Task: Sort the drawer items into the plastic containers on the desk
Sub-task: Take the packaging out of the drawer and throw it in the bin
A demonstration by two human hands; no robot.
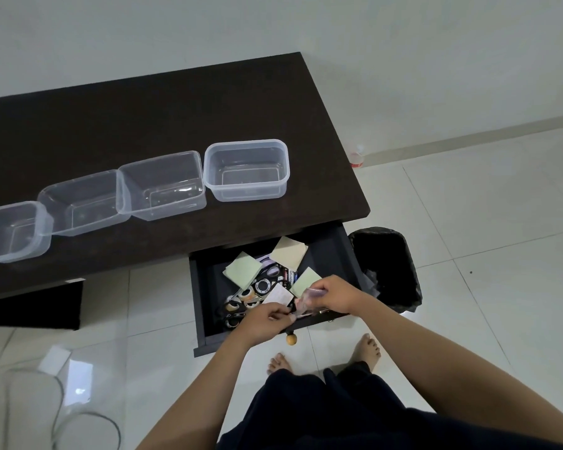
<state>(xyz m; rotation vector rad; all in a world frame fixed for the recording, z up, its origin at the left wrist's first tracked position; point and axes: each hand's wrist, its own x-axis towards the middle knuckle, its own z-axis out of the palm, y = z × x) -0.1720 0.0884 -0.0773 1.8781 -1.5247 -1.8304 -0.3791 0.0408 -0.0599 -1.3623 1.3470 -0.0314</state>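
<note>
Drawer [208,287] clutter is fingered by both hands [267,316] [333,297], pinching a clear wrapper [307,298]; four plastic containers [163,185] sit empty on the surface [176,108].

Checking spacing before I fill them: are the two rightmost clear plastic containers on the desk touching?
Cannot tell. In the head view, the rightmost container's rim seems to meet its clear neighbour's, but no gap or contact shows plainly.

— What sort of place is this?
— A home room: bare feet [368,347] on glossy white floor tiles [501,222], a dark desk [144,118] against a plain wall, 1 lined bin [387,267] beside it.
</note>
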